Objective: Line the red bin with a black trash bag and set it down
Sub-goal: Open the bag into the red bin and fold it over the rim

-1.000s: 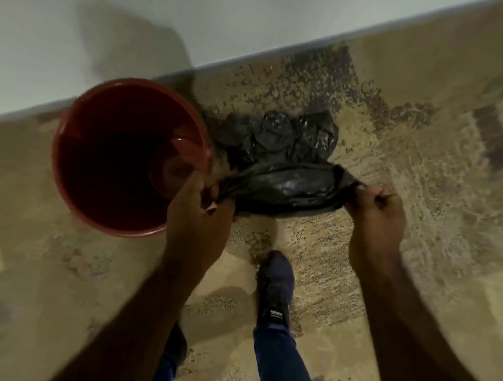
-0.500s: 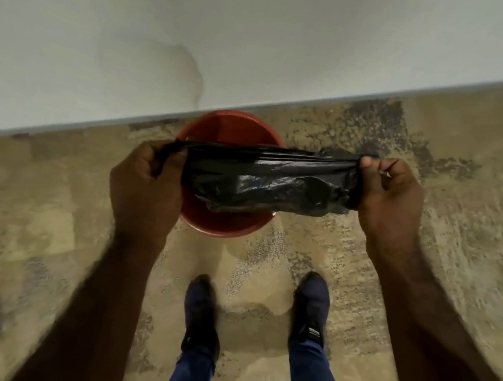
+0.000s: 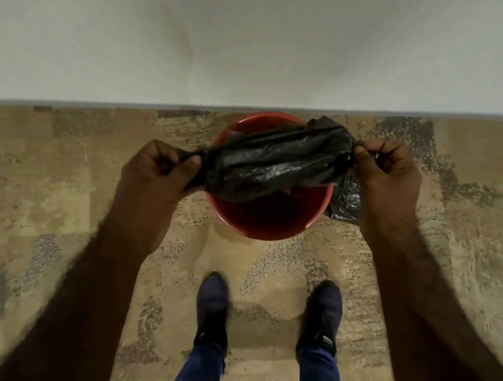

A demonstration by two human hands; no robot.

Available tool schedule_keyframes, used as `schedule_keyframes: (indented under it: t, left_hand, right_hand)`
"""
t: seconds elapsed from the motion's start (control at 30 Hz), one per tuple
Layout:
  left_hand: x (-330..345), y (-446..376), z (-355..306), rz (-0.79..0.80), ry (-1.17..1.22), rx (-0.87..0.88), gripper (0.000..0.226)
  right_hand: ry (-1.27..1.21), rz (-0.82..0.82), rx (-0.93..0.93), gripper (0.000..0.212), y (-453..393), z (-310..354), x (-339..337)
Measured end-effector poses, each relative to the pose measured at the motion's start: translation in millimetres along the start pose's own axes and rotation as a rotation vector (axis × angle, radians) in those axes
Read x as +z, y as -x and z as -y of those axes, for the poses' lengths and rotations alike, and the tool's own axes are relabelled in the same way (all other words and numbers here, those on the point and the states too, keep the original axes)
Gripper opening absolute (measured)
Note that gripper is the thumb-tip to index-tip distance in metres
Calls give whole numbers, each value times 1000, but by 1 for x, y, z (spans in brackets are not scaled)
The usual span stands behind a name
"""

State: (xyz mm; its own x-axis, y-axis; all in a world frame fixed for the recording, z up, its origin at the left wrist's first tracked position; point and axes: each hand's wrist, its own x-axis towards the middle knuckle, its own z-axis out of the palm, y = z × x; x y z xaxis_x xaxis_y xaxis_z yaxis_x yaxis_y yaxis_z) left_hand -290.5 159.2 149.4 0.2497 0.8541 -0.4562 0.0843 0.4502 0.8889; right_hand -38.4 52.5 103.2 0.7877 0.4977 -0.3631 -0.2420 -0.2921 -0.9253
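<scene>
A red bin [image 3: 267,222] is seen from above at the centre of the frame, standing on a mottled tan and grey floor [image 3: 58,202] close to a pale wall [image 3: 259,37] that fills the upper part of the frame. A crumpled black trash bag [image 3: 277,165] is held stretched across the bin's open top, covering most of the far half of the opening; the near half of the red interior is left in view. The bag's left end is gripped by the left hand [image 3: 157,169], its fingers [image 3: 193,160] curled closed around the gathered plastic, just left of the bin's rim. The right end is pinched by the right hand [image 3: 389,179], fingers closed on the plastic, just right of the rim and slightly higher in the frame. A loose fold of the bag hangs down outside the bin beneath the right hand. Two dark shoes [image 3: 212,309] and blue trouser legs are visible at the lower centre of the frame, below the bin.
</scene>
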Motion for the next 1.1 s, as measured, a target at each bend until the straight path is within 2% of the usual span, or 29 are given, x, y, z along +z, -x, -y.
schedule_keyframes:
  t: [0.03,0.1,0.13,0.23,0.33,0.43,0.5,0.6,0.67,0.73,0.83,0.9,0.97,1.0,1.1]
  left_hand:
    - [-2,1,2,23,-8,-55,7]
    - [-7,3,11,51,-139,-179,24]
    - [-10,2,15,63,-278,-224,25]
    - [-19,2,23,129,-608,-259,5]
    - [-26,2,29,196,-669,-274,11]
    - [-30,1,26,240,-596,-300,21]
    - [-28,-1,24,290,-578,-321,30]
    - [-22,-2,25,337,-654,-292,23]
    - [-15,-2,27,309,-679,-224,17]
    - [-5,-4,31,244,-662,-165,10]
    - [11,-5,39,97,-593,-127,8]
    - [24,-4,46,46,-561,-130,13]
    - [38,-2,49,46,-562,-145,16]
    - [42,-2,50,51,-565,-147,16]
    - [56,-3,52,56,-542,-164,12]
  right_hand:
    - [-12,10,10,10,3,-1,5]
    - [-1,2,26,24,7,-5,13]
    - [32,-20,37,29,8,-6,17]
    - [138,-83,46,28,6,-9,29]
    - [113,-85,70,29,2,-9,37]
    - [-15,-89,108,28,4,-6,42]
    - [-204,-101,162,31,5,0,45]
    - [-507,-174,248,33,1,1,44]
    - [-585,-198,288,30,-3,-8,40]
    - [-481,-191,311,28,-3,-21,40]
    - [157,-225,230,32,12,-36,50]
    - [330,-148,217,39,29,-38,56]
    - [287,58,378,59,41,-41,55]
    - [246,170,492,60,46,-43,56]
    - [75,366,723,35,57,-47,57]
